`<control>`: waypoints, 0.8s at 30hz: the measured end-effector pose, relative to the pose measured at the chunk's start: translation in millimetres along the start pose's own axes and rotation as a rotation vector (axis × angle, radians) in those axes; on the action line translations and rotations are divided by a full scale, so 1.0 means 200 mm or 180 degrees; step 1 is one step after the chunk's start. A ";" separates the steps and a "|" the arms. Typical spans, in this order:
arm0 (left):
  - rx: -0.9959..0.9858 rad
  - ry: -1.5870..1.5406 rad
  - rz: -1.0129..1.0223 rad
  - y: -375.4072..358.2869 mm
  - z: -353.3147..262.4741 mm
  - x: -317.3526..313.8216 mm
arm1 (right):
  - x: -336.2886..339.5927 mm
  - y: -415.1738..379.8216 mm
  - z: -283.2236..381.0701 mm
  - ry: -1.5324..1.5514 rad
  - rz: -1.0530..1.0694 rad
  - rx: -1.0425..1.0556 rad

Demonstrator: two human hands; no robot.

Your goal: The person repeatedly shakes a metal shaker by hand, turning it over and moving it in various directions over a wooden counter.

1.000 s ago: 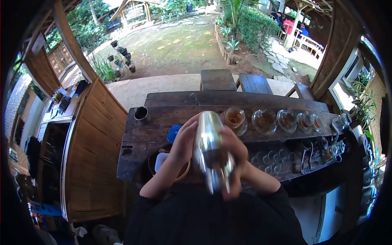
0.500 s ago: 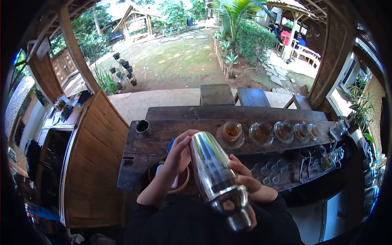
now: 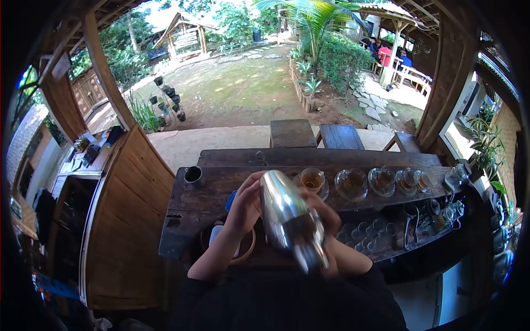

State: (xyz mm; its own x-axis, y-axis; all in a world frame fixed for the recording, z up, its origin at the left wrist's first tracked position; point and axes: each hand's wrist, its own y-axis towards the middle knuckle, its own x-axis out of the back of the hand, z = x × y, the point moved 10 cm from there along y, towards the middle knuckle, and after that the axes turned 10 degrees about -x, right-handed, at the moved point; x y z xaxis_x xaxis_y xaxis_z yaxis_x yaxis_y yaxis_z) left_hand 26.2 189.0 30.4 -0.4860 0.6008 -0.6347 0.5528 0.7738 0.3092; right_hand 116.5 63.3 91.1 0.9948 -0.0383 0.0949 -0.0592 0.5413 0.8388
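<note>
A shiny metal shaker (image 3: 286, 207) is held tilted above the near edge of the dark wooden counter, its base up and its narrower capped end down toward me, blurred by motion. My left hand (image 3: 245, 207) wraps round its left side near the base. Round the right side and the lower, capped part is my right hand (image 3: 324, 220), also blurred. Just beyond the hands stands a glass cup of amber drink (image 3: 312, 179) on a saucer. Below my left wrist is a round tray (image 3: 249, 249) with a white object (image 3: 215, 234) on it.
More glass cups (image 3: 351, 184) on saucers line the counter (image 3: 221, 193) to the right. A metal cup (image 3: 193, 175) stands at the left. Small glasses (image 3: 367, 234) fill a lower shelf at right. Stools (image 3: 292, 134) stand beyond; people (image 3: 385, 53) sit far off.
Both hands have moved the shaker up and away from my body. Its capped end has risen clearly, and the shaker is now blurred.
</note>
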 end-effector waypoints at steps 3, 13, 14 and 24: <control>0.0093 -0.0182 -0.0427 0.04 0.12 0.12 | -0.02 0.06 0.00 -0.1203 -0.0485 0.1016; 0.0166 -0.0143 -0.0602 0.06 0.10 0.16 | 0.06 0.00 -0.18 0.0204 -0.0823 -0.0375; 0.0252 -0.0221 -0.0678 0.04 0.13 0.16 | 0.04 0.03 -0.15 -0.0284 -0.0639 -0.0509; -0.0103 -0.0016 -0.0045 0.01 -0.02 -0.01 | 0.00 0.05 0.01 -0.0956 -0.0325 0.0159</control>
State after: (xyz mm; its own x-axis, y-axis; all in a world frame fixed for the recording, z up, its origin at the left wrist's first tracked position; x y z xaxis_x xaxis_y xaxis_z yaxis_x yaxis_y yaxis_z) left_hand 24.6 189.6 35.8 -0.4902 0.5887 -0.6428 0.5236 0.7884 0.3229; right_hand 114.8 66.5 100.6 0.9271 -0.3405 0.1567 0.0282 0.4802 0.8767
